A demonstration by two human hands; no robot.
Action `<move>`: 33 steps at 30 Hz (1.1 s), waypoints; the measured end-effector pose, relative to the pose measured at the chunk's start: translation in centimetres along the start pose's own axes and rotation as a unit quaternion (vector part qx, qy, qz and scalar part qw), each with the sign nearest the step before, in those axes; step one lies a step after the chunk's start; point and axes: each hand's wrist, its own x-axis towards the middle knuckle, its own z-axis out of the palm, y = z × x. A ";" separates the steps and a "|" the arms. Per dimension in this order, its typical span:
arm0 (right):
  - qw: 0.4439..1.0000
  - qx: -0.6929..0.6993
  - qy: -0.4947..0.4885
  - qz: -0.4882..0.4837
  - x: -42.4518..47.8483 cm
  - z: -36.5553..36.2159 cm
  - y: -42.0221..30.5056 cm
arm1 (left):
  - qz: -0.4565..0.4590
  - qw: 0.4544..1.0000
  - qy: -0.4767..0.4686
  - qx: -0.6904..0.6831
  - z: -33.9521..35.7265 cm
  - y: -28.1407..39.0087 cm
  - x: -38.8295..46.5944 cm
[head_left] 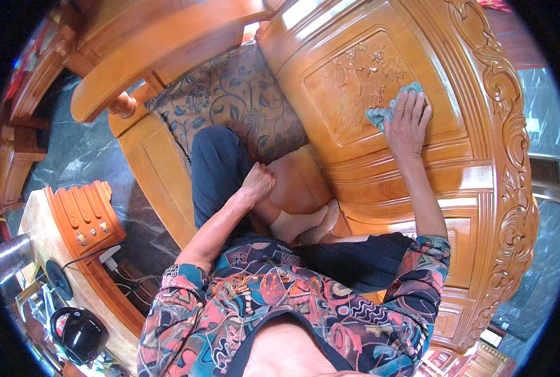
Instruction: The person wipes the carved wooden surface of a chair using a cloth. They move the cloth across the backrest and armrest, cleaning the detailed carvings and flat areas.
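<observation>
My right hand [406, 125] lies spread flat on a green cloth [382, 116], pressing it against the carved back panel [355, 85] of a wooden sofa. The cloth shows beyond the fingertips and to their left, at the lower right of the floral relief. My left hand [259, 181] is curled into a fist beside my knee, above the wooden seat; its inner side is hidden, and nothing is seen in it. A dark patterned cushion [242, 101] rests on the seat farther along, next to the armrest [166, 52].
Carved scrollwork [501, 94] edges the sofa back at right. To the left, a stone-topped table [39, 212] holds a black kettle [79, 334], with a white plug and cables by its side. Dark marble floor [100, 165] lies between table and sofa.
</observation>
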 end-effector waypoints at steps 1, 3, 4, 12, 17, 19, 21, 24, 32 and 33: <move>1.000 0.014 -0.007 0.002 -0.4 0.2 -0.1 | -0.005 1.000 0.007 -0.007 -0.3 0.1 0.0; 0.999 0.030 -0.025 0.000 -0.4 0.4 -0.6 | -0.017 0.999 0.024 -0.020 -1.2 -0.1 0.1; 0.999 0.037 -0.032 -0.002 -0.2 0.5 -1.0 | -0.019 0.998 0.057 -0.017 -1.5 -0.3 0.2; 0.992 0.070 -0.002 -0.106 1.3 3.7 -6.2 | -0.139 0.971 0.192 0.036 -11.1 -6.0 1.2; 0.980 0.064 -0.038 -0.185 2.0 4.6 -9.5 | -0.234 0.955 0.167 0.077 -12.5 -9.3 0.1; 0.968 0.032 -0.054 -0.244 1.8 4.7 -10.8 | -0.240 0.956 0.149 0.078 -12.1 -9.3 -0.2; 0.949 0.014 -0.067 -0.307 1.3 5.8 -12.0 | -0.246 0.958 0.143 0.044 -12.2 -9.5 -0.1; 0.928 0.026 -0.046 -0.368 0.0 6.3 -12.0 | -0.247 0.958 0.141 0.027 -12.2 -9.5 0.1; 0.973 0.007 -0.003 -0.229 5.0 4.3 -6.7 | -0.261 0.951 0.163 0.023 -12.2 -9.5 0.3; 0.982 -0.017 -0.019 -0.190 6.3 3.2 -5.6 | -0.262 0.951 0.162 0.023 -12.2 -9.5 0.2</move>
